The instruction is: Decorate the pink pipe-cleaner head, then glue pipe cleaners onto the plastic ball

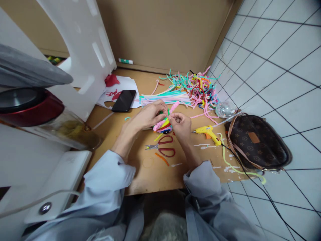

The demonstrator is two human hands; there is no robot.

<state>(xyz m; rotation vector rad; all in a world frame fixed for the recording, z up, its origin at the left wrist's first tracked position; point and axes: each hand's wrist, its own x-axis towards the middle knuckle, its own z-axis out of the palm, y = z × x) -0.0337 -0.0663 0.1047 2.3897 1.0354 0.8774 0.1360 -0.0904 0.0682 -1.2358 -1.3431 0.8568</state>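
Between my two hands, above the table, is a small craft piece of fuzzy pipe cleaners (174, 106) in pink, yellow, red and green. The fingers of my left hand (152, 115) are closed on its left and upper side. On the other side, my right hand (181, 125) pinches it with thumb and fingertips. My fingers cover part of the piece. Just below lie red-handled scissors (158, 146), blades pointing left, and a short orange pipe cleaner (162, 159). A yellow glue gun (212, 134) rests to the right of my right hand, nozzle towards it.
Behind my hands lie a bundle of straight pipe cleaners (165, 98) and a tangled heap (200, 87). A black phone (124, 101) rests on white paper at left. A brown handbag (260, 144) stands by the tiled wall; the glue gun's black cord (265, 192) runs past it.
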